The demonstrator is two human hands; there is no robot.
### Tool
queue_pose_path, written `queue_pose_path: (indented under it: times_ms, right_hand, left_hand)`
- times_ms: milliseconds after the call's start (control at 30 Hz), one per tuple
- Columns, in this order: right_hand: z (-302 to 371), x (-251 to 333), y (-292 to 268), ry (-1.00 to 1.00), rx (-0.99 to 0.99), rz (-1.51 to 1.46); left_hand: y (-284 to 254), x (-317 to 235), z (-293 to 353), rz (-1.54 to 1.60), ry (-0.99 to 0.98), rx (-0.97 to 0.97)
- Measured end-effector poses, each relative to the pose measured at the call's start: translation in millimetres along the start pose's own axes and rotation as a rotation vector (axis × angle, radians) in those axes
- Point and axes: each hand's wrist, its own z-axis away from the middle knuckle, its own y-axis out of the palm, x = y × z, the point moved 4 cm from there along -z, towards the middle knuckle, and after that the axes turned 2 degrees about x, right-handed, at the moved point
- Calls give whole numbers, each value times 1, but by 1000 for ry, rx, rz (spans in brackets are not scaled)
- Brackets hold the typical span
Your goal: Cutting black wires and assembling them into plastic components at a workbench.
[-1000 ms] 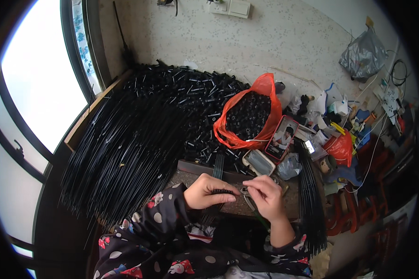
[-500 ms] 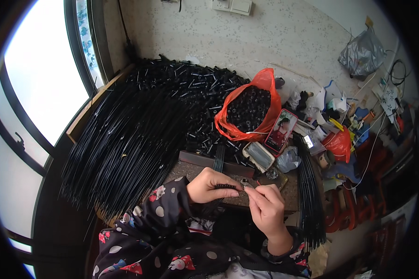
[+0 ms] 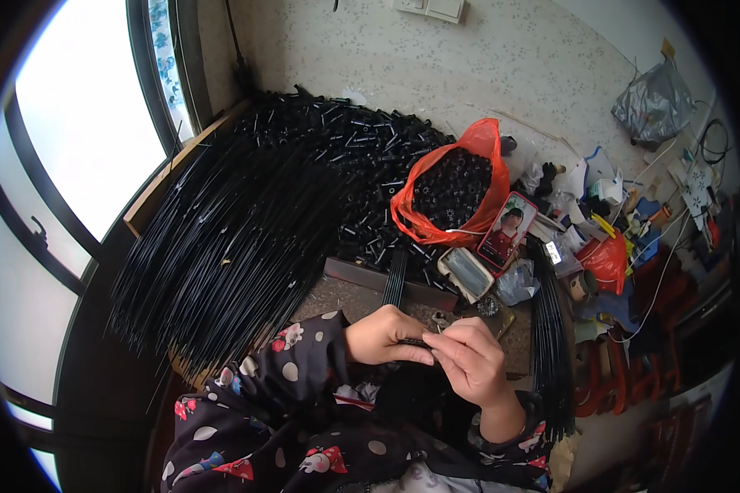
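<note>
My left hand (image 3: pixel 386 337) is closed around a bundle of thin black rods (image 3: pixel 396 278). The rods stretch away from it over a dark red-brown strip (image 3: pixel 358 277), and a dark edge shows between thumb and fingers. Against its fingertips, my right hand (image 3: pixel 470 357) is pinched; a small thin sliver shows by the fingers, but the piece in them is mostly hidden. Just beyond the hands, a small metal piece (image 3: pixel 441 320) sits on the speckled tabletop (image 3: pixel 321 301).
Long black rods (image 3: pixel 230 238) cover the left side. Short black tubes (image 3: pixel 345 135) are heaped behind, beside a red plastic bag (image 3: pixel 404 215) of small black parts. A phone (image 3: pixel 507 234), a pale-rimmed case (image 3: pixel 466 275) and another rod bundle (image 3: pixel 551 353) lie to the right.
My right hand has come in against the left fingertips, covering the small greyish piece seen between its fingers before. The whole view has shifted slightly.
</note>
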Motion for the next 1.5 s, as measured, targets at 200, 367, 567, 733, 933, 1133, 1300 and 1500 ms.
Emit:
queue_pose_path:
  times_ms: [200,367,567,733,933,1133,1300,1500]
  right_hand:
    - [-11,3,7,47,109,33]
    - [1,16,9,207,332,-297]
    - [-13,-59,60,321,517,-694]
    - [59,-238,24,613,-31,535]
    - [72,-247,36,477,129,537]
    - [37,-221,58,362,26,303]
    - [46,-196,106,397,284,204]
    - [48,-199,108,483,283,210]
  left_hand:
    - [19,52,22,-249,-213,-1]
    - [34,109,54,-1063,-448,156]
    - [39,109,62,-1007,-354,314]
    - [42,93,83,-1080,-296,311]
    - [36,93,90,-1047,-323,313]
    - [27,88,85,-854,-402,311]
    - [29,92,79,-878,-383,306]
    - [27,95,82,-851,-368,256]
